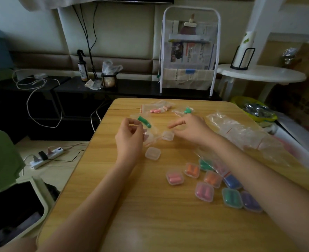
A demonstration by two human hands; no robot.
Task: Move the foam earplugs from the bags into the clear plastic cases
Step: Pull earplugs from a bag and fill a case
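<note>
My left hand (130, 135) pinches a clear bag (150, 132) holding green earplugs (144, 121), lifted just above the wooden table (150, 206). My right hand (188, 128) is to its right, index finger stretched toward the bag, while thumb and lower fingers rest on a small empty clear case (168, 135). A second empty case (152, 153) lies below the left hand. Several filled cases sit near my right forearm: pink (175, 177), orange (192, 170), green (232, 197), purple (250, 201). Farther back lie a bag of pink earplugs (156, 109) and a bag of green ones (186, 110).
A heap of empty clear bags (241, 131) covers the table's right side. Another bag with green earplugs (205, 164) lies partly under my right forearm. A power strip (46, 157) and cables lie on the floor to the left; a green bin (3, 160) stands beside the table.
</note>
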